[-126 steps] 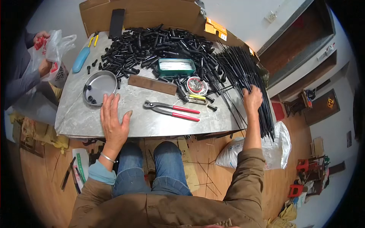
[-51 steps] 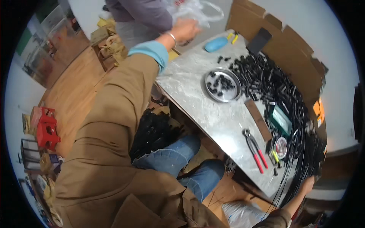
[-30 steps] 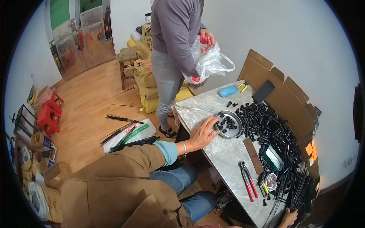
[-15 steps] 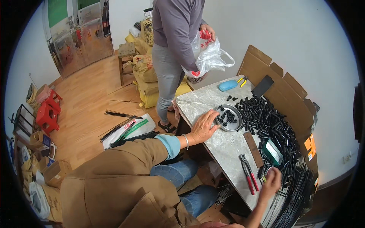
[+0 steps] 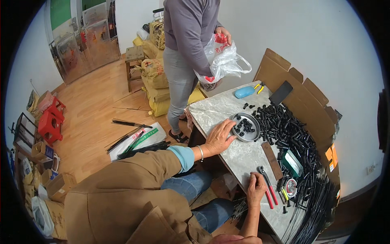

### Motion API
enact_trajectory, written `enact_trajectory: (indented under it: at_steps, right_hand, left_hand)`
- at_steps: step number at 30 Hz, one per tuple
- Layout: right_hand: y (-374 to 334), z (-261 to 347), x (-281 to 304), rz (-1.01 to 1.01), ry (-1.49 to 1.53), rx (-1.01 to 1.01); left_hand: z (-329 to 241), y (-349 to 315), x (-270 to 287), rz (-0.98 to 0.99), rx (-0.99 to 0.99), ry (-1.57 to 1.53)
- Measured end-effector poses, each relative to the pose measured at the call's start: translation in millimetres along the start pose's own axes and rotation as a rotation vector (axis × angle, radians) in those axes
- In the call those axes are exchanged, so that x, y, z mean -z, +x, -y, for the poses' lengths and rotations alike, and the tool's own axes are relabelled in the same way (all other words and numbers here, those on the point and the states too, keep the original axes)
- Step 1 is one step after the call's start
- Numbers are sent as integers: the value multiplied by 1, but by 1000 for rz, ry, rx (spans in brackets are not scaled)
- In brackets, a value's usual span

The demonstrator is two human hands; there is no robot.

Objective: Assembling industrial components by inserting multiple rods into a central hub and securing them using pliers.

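Round metal dish (image 5: 246, 127) of small black pieces sits on the marble counter (image 5: 219, 110), the left hand (image 5: 219, 136) flat and open-gripped beside its rim. Further right, the right hand (image 5: 256, 188) rests open, empty, by red-handled pliers (image 5: 268, 193).

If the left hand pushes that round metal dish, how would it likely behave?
The dish probably slides easily: shallow metal on a smooth marble-look table. It looks light, so the left hand beside its rim could shift it. The small black pieces inside may rattle or spill.
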State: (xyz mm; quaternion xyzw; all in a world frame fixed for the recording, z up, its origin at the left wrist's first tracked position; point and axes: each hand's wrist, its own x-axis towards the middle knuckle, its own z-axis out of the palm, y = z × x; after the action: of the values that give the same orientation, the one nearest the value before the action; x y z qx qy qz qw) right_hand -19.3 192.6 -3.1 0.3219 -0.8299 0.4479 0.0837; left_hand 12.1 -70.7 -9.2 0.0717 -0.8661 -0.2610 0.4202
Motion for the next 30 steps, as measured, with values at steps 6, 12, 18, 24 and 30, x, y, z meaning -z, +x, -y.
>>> enact_trajectory:
  at_steps: [6,12,18,24,30]
  right_hand:
    - [-1,-1,-1,-14,24,-12]
    - [-6,-2,1,12,-30,-4]
    - [8,-3,0,-25,75,-93]
    - [6,-11,4,-32,344,-268]
    - [3,-12,1,-28,376,-254]
  left_hand:
    - [-1,-1,1,-9,-10,4]
    - [-1,-6,-3,14,12,15]
    - [10,3,-9,-68,46,-58]
    - [-41,44,-19,393,884,-1198]
    - [-12,79,-21,439,1090,-1223]
